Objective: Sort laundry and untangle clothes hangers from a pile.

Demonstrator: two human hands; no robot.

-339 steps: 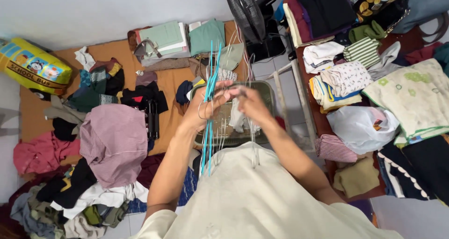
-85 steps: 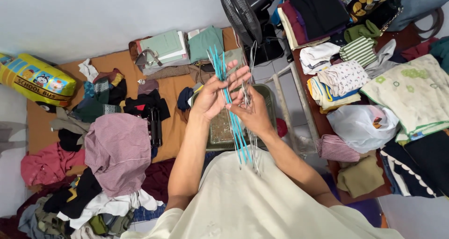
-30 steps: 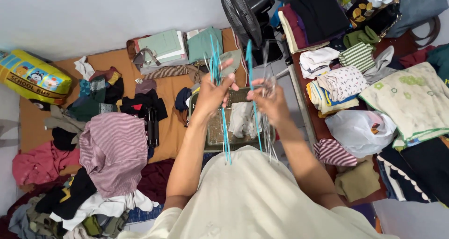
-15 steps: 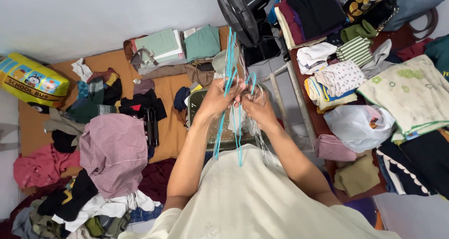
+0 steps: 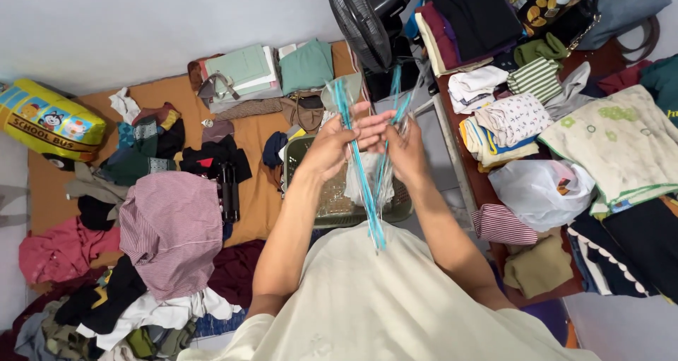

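My left hand (image 5: 337,143) grips a bunch of thin teal wire hangers (image 5: 361,181) that slant down toward my chest. My right hand (image 5: 404,141) holds another teal hanger together with several thin silver wire hangers (image 5: 388,165), close beside the left bunch. Both hands are raised in front of me above a green laundry basket (image 5: 304,153) on the floor, which has a pale cloth (image 5: 357,184) in it.
A standing black fan (image 5: 359,19) is just beyond the basket. On the orange mat (image 5: 258,170) lie scattered clothes, a striped pink shirt (image 5: 173,227) and folded green cloths (image 5: 307,64). A table (image 5: 487,184) on the right carries folded clothing and a white plastic bag (image 5: 540,191). A yellow bus-shaped toy (image 5: 49,121) lies far left.
Over the frames my hands have been sorting the hangers, splitting and regrouping them. Since half a second ago both hands rose slightly and the teal bunch tilted to slant down toward my right.
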